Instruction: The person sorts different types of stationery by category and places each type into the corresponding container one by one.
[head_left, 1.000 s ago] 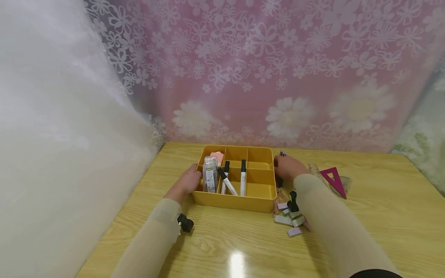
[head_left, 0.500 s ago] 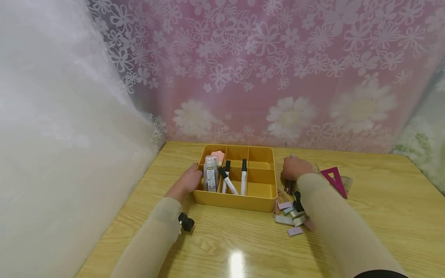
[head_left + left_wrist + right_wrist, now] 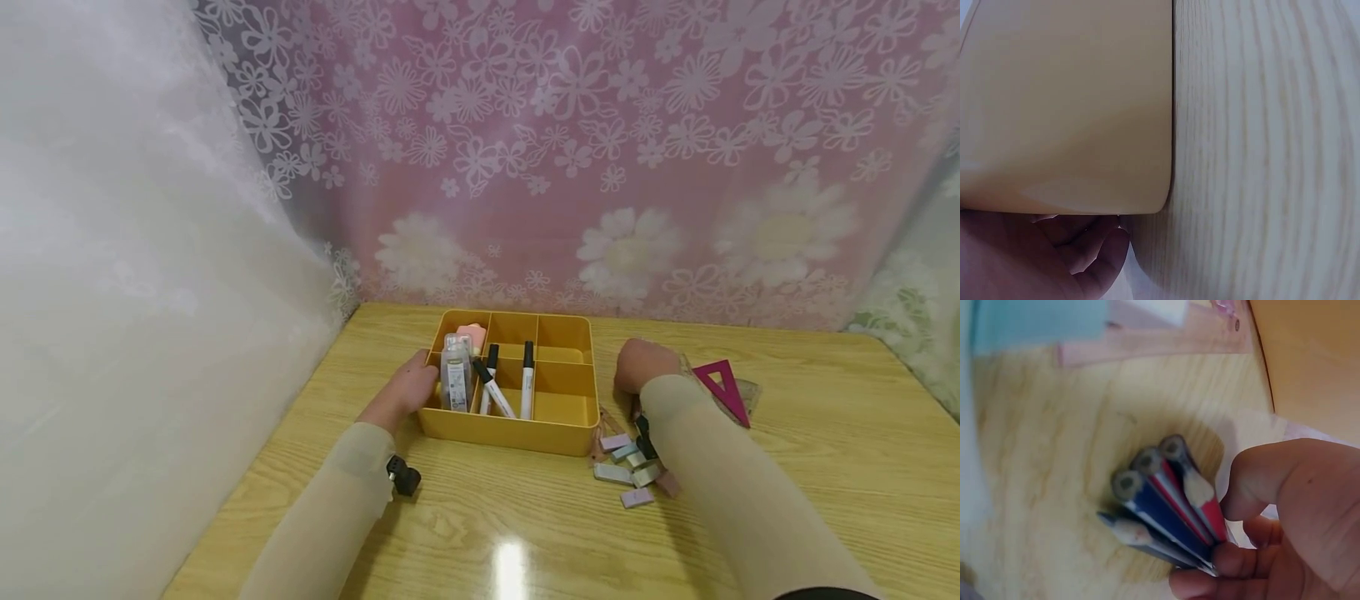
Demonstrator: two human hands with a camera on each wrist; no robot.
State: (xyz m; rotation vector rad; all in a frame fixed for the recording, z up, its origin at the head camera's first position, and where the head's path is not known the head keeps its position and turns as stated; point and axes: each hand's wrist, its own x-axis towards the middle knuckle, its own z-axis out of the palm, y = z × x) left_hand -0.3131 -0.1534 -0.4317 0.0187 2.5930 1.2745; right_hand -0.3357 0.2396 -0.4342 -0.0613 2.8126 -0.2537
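Observation:
A yellow organizer box (image 3: 506,429) with divided compartments stands on the wooden table. My left hand (image 3: 411,383) holds its left wall; in the left wrist view the curled fingers (image 3: 1107,259) lie against the outside of that wall. To the right of the box, my right hand (image 3: 645,365) grips a bundle of several pencils (image 3: 1169,506), some blunt-ended and some sharpened, just above the tabletop. The hand hides most of them in the head view. Inside the box are a clear plastic case (image 3: 456,375), a pink item (image 3: 471,335) and black-capped white markers (image 3: 527,379).
Several small pastel eraser-like blocks (image 3: 613,473) lie near the box's front right corner. A magenta set square (image 3: 727,392) and clear rulers lie right of my right hand. A flowered curtain (image 3: 525,167) hangs behind the table, with white fabric (image 3: 150,292) at left.
My right hand has moved right, away from the box's right side, with the pencils gripped. The left hand stays on the box, and the box has not visibly moved.

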